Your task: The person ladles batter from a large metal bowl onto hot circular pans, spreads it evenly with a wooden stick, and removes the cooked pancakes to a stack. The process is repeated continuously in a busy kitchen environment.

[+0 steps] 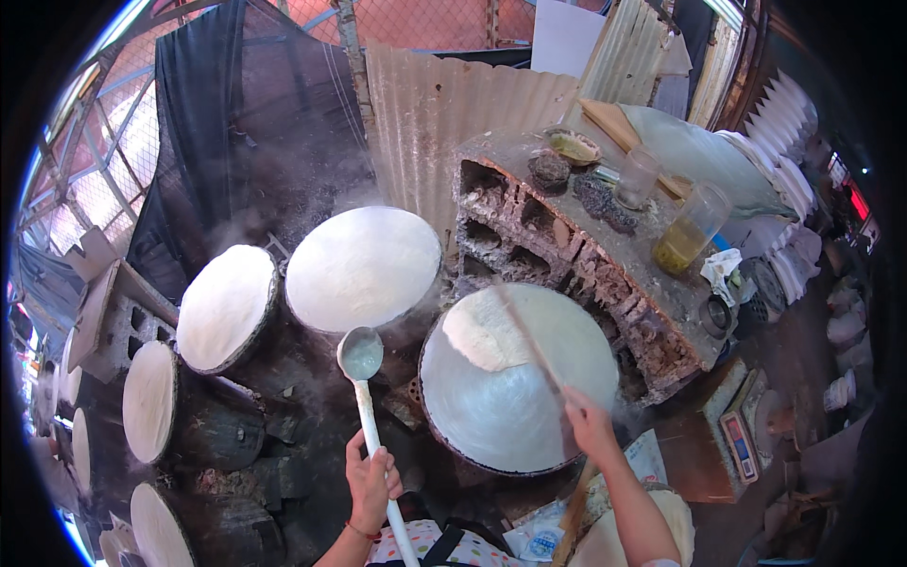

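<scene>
My left hand (372, 478) grips the long pale handle of a ladle (361, 354), whose bowl holds whitish liquid. My right hand (588, 425) holds a thin stick-like spreader (530, 333) across a round griddle (496, 425). On that griddle lies a patch of pale batter (482, 332) at the upper left, with a thin film over part of the rest. Behind the ladle, a second griddle is covered by a round white sheet of batter (363, 269). Another such round (227, 308) is to its left. Steam blurs parts of the surfaces.
A rough brick ledge (638, 276) borders the griddle at the right, bearing a plastic jug (691, 227) of yellowish liquid, a clear cup (638, 177) and dark lumps. Several more covered rounds stand at the left. A wooden pole (575, 507) and plastic bags are near my right forearm.
</scene>
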A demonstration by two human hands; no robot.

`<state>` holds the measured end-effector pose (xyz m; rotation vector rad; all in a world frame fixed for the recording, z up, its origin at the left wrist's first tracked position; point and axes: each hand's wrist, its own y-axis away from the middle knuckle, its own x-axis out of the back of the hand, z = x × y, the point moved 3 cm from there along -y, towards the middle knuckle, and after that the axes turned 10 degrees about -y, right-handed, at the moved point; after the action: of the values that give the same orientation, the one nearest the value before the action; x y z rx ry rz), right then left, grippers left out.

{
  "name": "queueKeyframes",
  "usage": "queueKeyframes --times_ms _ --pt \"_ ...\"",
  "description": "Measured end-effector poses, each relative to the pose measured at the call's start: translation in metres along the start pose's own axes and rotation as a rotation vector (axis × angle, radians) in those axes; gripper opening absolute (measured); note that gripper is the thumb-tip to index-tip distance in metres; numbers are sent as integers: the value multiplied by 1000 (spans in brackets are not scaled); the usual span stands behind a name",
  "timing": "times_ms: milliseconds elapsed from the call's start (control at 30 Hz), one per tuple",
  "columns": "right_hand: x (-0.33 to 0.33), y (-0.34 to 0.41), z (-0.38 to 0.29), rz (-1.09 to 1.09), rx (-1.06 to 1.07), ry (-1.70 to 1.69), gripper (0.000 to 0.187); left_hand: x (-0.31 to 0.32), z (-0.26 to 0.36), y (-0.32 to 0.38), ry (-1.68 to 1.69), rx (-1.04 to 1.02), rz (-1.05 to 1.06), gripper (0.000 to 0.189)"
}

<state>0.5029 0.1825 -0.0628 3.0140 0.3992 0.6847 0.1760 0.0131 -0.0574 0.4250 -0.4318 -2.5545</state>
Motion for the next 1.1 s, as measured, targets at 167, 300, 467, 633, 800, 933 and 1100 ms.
queueKeyframes --times_ms 167,300,467,633,800,933,1100 --pt "-17 -32 11 -158 41 -95 34 -7 -3 5 -2 -14 -27 42" --pt "-1 22 -9 -271 64 118 35 5 -2 12 18 -9 13 42" --pt "9 -21 -3 -50 -14 -22 36 4 -5 12 38 -5 19 43" --pt "-10 -20 2 -308 -43 -17 36 5 -6 16 25 -4 10 43" --pt "19 26 -12 -306 57 41 36 9 -6 19 39 -15 50 44" --pt "-2 -22 5 -186 45 -58 37 5 -10 23 43 -19 34 44" --pt "-9 4 -8 -505 -28 16 37 8 -15 32 17 -10 42 43"
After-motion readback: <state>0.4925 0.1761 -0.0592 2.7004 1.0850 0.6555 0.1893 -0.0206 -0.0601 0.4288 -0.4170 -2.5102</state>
